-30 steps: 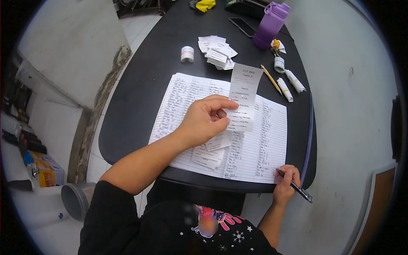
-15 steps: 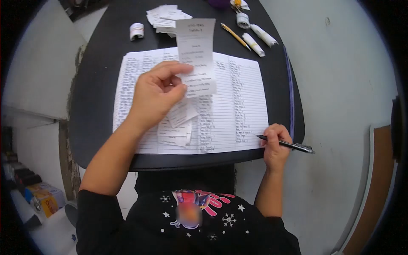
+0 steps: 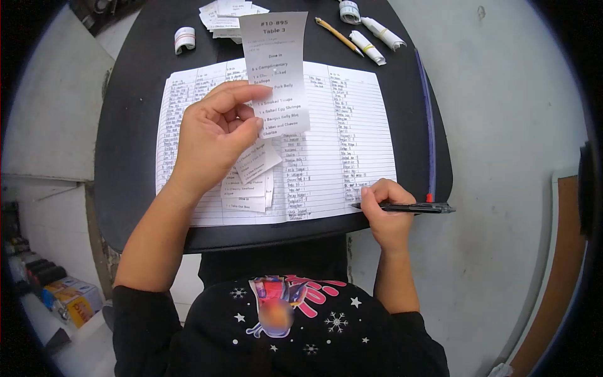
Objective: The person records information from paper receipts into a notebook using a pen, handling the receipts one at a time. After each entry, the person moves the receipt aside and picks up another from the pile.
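Observation:
Pinched between thumb and forefinger of my left hand is a printed receipt, raised upright over the notebook and headed "#10-895 Table 3". My right hand grips a black pen, its tip at the lower right of the page. The open lined notebook carries columns of handwriting on both pages. Several more receipts lie overlapping on its lower middle, partly hidden behind my left hand.
On the black table, a loose pile of receipts sits at the back, near a curled paper roll. A yellow pencil-like stick and rolled papers lie back right. A purple strip runs along the right edge.
The view has shifted slightly, and the print on the receipt reads more sharply. My right hand has moved left and the pen has turned nearly level, its tip now nearer the handwriting.

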`<state>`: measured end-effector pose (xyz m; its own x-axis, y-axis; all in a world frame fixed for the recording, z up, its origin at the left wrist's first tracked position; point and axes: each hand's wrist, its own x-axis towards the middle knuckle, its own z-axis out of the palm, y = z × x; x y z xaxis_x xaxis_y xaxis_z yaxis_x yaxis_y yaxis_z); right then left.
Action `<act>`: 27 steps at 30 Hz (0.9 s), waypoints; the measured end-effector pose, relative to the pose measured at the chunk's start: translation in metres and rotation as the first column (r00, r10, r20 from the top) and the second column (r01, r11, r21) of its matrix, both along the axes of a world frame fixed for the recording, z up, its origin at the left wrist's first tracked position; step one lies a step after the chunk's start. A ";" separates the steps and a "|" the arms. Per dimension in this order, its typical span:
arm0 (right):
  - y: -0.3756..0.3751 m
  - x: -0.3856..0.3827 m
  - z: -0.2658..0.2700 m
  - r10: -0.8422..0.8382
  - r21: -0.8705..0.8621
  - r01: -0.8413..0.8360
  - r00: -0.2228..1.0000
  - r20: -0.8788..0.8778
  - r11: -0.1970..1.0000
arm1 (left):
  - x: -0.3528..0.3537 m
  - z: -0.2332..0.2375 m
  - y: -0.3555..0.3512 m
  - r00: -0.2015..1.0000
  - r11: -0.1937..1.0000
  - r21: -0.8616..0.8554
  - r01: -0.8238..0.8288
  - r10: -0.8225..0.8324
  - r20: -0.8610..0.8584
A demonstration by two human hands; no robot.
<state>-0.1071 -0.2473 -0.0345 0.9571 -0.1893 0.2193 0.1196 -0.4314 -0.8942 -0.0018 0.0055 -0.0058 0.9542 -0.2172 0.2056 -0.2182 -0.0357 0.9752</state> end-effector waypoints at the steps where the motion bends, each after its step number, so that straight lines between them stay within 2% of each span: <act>1: 0.001 0.000 -0.001 -0.002 -0.007 0.002 1.000 0.002 1.000 | 0.000 0.000 0.000 1.000 1.000 0.002 -0.001 0.001 0.006; 6: 0.002 0.000 -0.003 -0.019 -0.008 0.019 1.000 0.011 1.000 | -0.001 0.002 -0.001 1.000 1.000 0.005 -0.010 0.010 0.004; 12: 0.003 0.001 -0.004 0.011 -0.115 -0.005 0.998 0.058 0.993 | -0.001 0.001 0.000 1.000 1.000 0.001 0.000 0.000 0.006; 24: 0.002 0.000 -0.007 -0.003 -0.116 0.011 0.998 0.068 0.993 | -0.002 0.001 0.000 1.000 1.000 -0.004 0.007 -0.007 0.006; 27: 0.002 0.000 -0.005 -0.030 -0.051 0.033 0.998 0.056 0.998 | -0.002 0.002 0.000 1.000 1.000 0.009 0.006 -0.006 0.011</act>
<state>-0.1071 -0.2450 -0.0398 0.9371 -0.2062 0.2816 0.1535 -0.4810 -0.8632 -0.0038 0.0056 -0.0035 0.9504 -0.2250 0.2146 -0.2297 -0.0429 0.9723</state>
